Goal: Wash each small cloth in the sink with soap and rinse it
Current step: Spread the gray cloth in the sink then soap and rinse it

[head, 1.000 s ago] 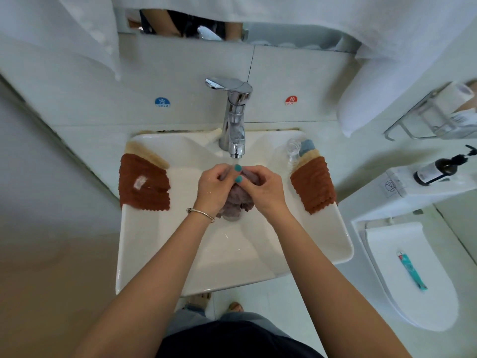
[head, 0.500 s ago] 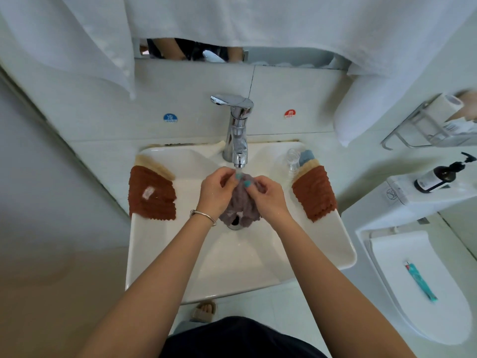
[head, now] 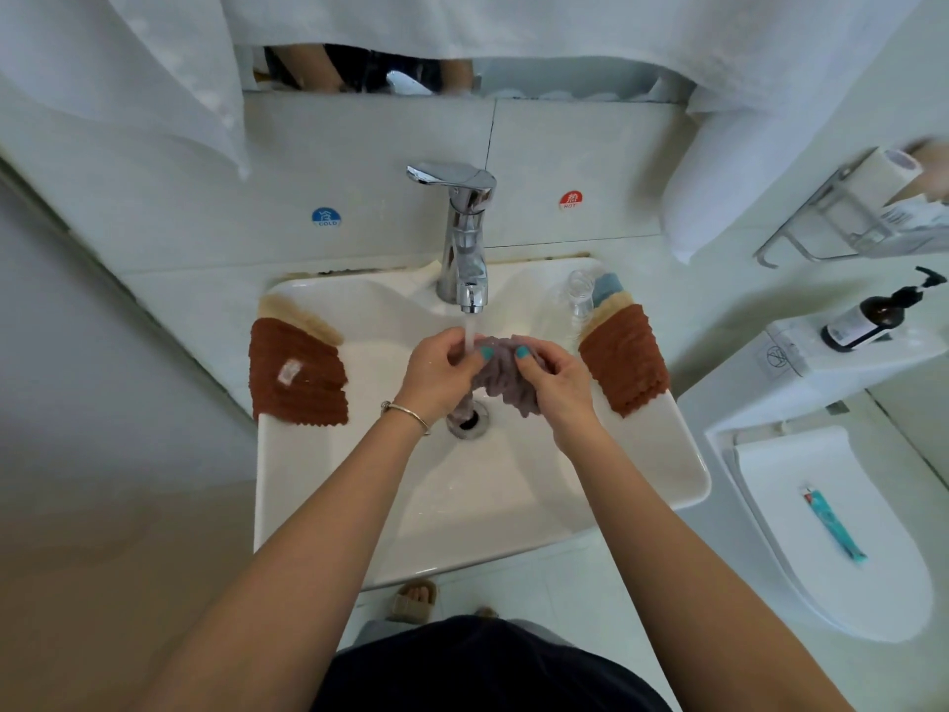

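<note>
While water runs from the faucet (head: 464, 238), left hand (head: 436, 375) and right hand (head: 557, 377) fingers clutch the mauve cloth (head: 506, 372) over the sink (head: 482, 506) drain. Likely sodden, limp, slippery; grasp bunched folds.

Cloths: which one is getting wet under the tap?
The purple cloth, held by both hands under the running water. The brown cloths just hang over the sink's side rims.

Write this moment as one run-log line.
step: rinsing | left hand: grips mauve cloth | right hand: grips same cloth | faucet: running onto cloth | brown cloths on sink rim: untouched
</note>
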`<state>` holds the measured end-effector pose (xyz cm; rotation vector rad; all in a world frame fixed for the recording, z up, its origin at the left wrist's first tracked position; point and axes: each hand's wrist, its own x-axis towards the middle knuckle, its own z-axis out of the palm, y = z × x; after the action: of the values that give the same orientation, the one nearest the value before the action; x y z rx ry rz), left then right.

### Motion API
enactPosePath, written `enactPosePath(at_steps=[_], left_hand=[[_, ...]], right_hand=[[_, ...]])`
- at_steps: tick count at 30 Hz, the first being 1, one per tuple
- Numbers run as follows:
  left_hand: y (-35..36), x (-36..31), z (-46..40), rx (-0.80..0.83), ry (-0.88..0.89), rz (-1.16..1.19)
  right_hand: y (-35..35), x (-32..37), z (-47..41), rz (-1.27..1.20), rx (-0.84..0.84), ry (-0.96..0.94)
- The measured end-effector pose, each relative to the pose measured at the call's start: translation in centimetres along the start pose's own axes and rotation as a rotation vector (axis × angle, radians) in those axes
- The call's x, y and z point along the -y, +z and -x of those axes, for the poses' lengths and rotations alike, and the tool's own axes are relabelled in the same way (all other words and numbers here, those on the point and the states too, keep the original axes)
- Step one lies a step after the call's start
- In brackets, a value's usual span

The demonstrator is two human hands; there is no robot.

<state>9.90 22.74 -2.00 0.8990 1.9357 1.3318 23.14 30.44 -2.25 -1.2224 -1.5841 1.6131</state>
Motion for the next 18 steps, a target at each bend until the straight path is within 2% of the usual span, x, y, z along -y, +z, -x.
enactPosePath(at_steps=[5,9,12,16,18], left_hand=[[-2.4,1.3,1.3,-0.154,0.010,0.188],[-2.1,1.6,1.9,-0.185,0.047,0.218],[-0.4,0.3,1.5,-0.179,0.060,0.218],[0.1,-0.7,1.2,-0.181,0.071,0.228],[-0.1,-0.4,0.9,-0.215,0.069,0.171]], right_hand=[[3.0,1.4,0.2,-0.008,0.097,-0.067],[3.9,0.9,0.3,-0.002,0.039,-0.150],[3.3,-0.5,0.6,-0.073,-0.008,-0.099],[3.4,-0.5,0.7,-0.091,0.130,0.006],[3.7,0.0,0.3,-0.038,0.153,-0.012]])
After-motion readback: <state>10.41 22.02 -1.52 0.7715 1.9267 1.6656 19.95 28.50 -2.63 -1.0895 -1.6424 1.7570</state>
